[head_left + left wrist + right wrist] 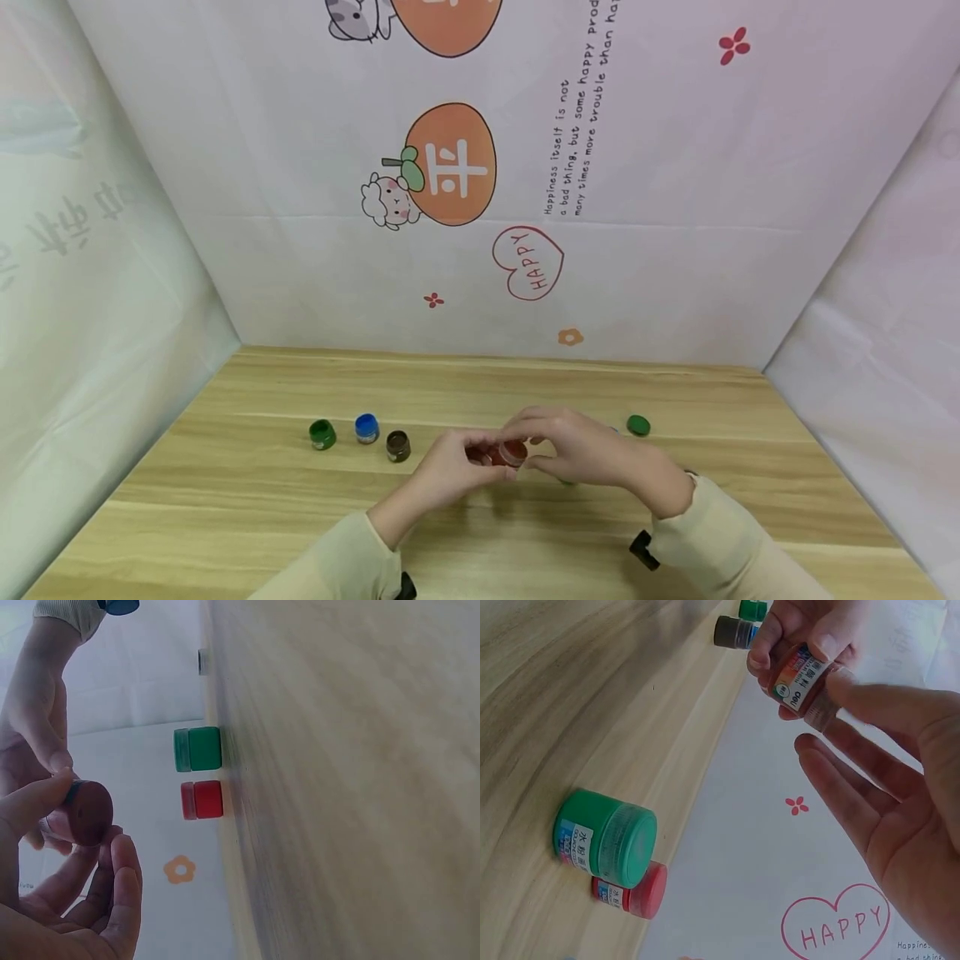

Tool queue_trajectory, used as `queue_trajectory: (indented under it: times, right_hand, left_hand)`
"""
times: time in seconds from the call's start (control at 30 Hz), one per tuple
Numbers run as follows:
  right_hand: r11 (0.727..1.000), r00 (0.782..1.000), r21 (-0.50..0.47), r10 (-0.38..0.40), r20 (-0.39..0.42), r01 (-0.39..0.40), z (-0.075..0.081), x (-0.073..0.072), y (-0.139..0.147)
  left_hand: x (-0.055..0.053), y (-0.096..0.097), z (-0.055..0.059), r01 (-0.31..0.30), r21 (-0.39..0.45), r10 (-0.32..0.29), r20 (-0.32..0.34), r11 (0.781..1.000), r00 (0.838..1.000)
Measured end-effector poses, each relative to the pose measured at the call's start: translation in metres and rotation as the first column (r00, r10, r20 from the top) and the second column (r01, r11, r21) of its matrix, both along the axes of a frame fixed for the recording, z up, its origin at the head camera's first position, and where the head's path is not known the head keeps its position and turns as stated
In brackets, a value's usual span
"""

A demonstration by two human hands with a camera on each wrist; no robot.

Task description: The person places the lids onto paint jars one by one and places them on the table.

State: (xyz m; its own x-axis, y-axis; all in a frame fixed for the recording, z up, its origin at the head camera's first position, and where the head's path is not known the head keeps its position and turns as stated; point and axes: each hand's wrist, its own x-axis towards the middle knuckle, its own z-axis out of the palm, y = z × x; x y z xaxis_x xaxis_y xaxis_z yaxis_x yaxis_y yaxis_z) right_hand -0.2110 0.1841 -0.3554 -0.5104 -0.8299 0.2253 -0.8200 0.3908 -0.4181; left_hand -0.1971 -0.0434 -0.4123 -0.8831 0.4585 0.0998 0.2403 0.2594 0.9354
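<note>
A reddish-brown paint jar (508, 454) with a clear-rimmed lid is raised over the table, tilted. My left hand (453, 465) grips its body with thumb and fingers; the label (799, 675) shows in the right wrist view. My right hand (581, 446) is at the lid (821, 712), thumb on one side and fingers on the other. In the right wrist view, a green paint jar (604, 838) and a red paint jar (630, 891) stand near that hand. The right hand and forearm hide most of these two in the head view.
Left of my hands on the wooden table (262, 500) stand a green jar (322, 434), a blue jar (367, 428) and a dark brown jar (398, 447). A round green top (638, 425) shows beyond my right forearm. White printed sheets (675, 208) wall the back and sides.
</note>
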Motion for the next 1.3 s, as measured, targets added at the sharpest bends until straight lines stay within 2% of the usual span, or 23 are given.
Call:
queue_trajectory:
  times: [0.13, 0.37, 0.53, 0.7, 0.8, 1.0, 1.13, 1.3]
  right_hand:
    - [0.999, 0.999, -0.008, 0.037, -0.013, -0.037, 0.0014, -0.0012, 0.0017]
    - [0.998, 0.998, 0.036, -0.046, 0.045, 0.045, 0.0020, 0.0012, 0.0002]
    - [0.996, 0.995, 0.057, -0.078, 0.060, 0.074, -0.0005, 0.0036, -0.0022]
    - [0.994, 0.995, 0.054, -0.096, 0.003, 0.096, -0.0031, 0.0047, -0.0029]
    - [0.996, 0.997, 0.040, -0.079, -0.015, 0.079, -0.0028, 0.0051, -0.0017]
    - [1.000, 0.999, 0.019, 0.003, -0.045, -0.002, -0.0001, 0.0054, 0.0007]
    - [1.000, 0.998, 0.025, 0.016, -0.058, -0.015, 0.0003, 0.0059, 0.0016]
    - [1.000, 0.999, 0.014, 0.015, -0.046, -0.015, 0.0012, 0.0063, 0.0016]
  left_hand:
    - [-0.0006, 0.0000, 0.0005, 0.003, -0.005, -0.003, 0.011, 1.000, 1.000]
    - [-0.0015, 0.0013, 0.0004, 0.012, -0.015, -0.012, 0.000, 1.000, 1.000]
    - [-0.0010, 0.0013, -0.0007, 0.007, -0.006, -0.007, 0.004, 1.000, 1.000]
    - [-0.0003, 0.0011, 0.0003, -0.013, -0.018, 0.013, 0.001, 1.000, 1.000]
    - [-0.0004, 0.0010, 0.0029, -0.015, -0.041, 0.014, -0.011, 0.999, 1.000]
    - [-0.0008, 0.0017, 0.0061, 0.015, -0.074, -0.018, -0.036, 0.997, 0.999]
    - [-0.0009, 0.0023, 0.0062, 0.020, -0.069, -0.023, -0.035, 0.997, 0.999]
    - [-0.0009, 0.0021, 0.0073, -0.007, -0.058, 0.006, -0.012, 0.998, 1.000]
